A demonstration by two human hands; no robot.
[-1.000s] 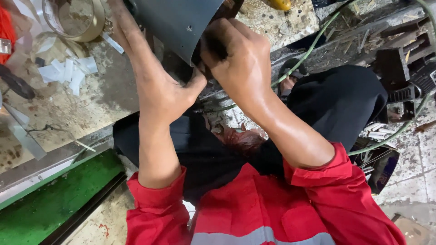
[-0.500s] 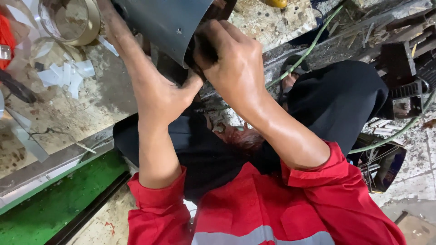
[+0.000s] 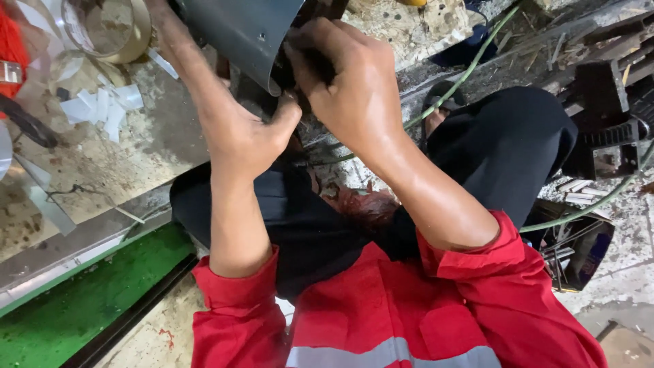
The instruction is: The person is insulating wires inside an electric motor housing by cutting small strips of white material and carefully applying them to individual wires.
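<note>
A dark grey curved metal part [image 3: 242,31], shaped like a section of wide pipe, sits at the top of the view, its long axis running up and away from the person. The right hand [image 3: 347,82] is curled tight over its lower edge, gripping something dark there. The left hand [image 3: 242,140] presses up from just below, thumb spread, fingers hidden behind the part, so its grip cannot be told. Both hands touch it. A roll of tape [image 3: 112,27] lies on the stained floor [image 3: 102,163] to the left; a green hose [image 3: 470,68] runs on the right.
</note>
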